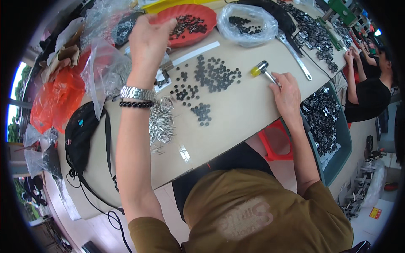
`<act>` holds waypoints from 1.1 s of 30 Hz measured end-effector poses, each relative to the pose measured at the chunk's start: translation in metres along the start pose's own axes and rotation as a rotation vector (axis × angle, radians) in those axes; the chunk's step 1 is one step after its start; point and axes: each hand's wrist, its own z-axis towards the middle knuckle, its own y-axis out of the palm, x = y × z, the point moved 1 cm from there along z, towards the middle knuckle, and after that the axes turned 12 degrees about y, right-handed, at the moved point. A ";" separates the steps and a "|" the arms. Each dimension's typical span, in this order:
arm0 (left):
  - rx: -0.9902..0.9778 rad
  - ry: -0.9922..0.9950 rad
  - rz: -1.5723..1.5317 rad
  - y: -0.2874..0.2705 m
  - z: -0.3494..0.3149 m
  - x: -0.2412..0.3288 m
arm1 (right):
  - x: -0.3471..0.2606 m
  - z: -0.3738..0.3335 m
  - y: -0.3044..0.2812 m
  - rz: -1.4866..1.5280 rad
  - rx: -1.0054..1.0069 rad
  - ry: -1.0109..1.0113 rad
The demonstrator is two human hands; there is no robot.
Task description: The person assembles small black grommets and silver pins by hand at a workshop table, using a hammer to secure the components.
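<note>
Wrapped round the shaft of a small yellow-faced mallet (260,69), the right hand (287,90) has its fingers together; whether the mallet's head touches the tabletop (244,107), I cannot tell. Should that hold be slack, a blow would probably twist and glance aside. Nearest the table's front edge, a loose heap of silver metal pins (161,122) lies beside the left forearm (136,164); a low sweep of that arm could scatter them (the linked metal band (137,92) at the wrist might catch a few). Beyond lie black discs (217,76) in loose clusters, unfenced, so a knock on the table could set them sliding into the pins. Farther off, the left hand (149,40) is at the near-left side of a red scalloped dish (209,14) of dark pieces; its fingers are curled, but what they pinch, if anything, is hidden. Pressing on that rim might tip the dish.
</note>
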 end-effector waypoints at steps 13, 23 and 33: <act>0.077 -0.090 0.515 -0.063 -0.250 0.065 | -0.150 -0.042 0.056 0.455 -0.361 -0.609; 0.005 0.007 0.397 -0.040 -0.269 0.080 | -0.180 -0.041 0.093 0.014 -0.310 -0.979; -0.188 0.106 0.380 -0.014 -0.249 0.079 | -0.115 -0.004 0.029 0.544 -0.592 -0.317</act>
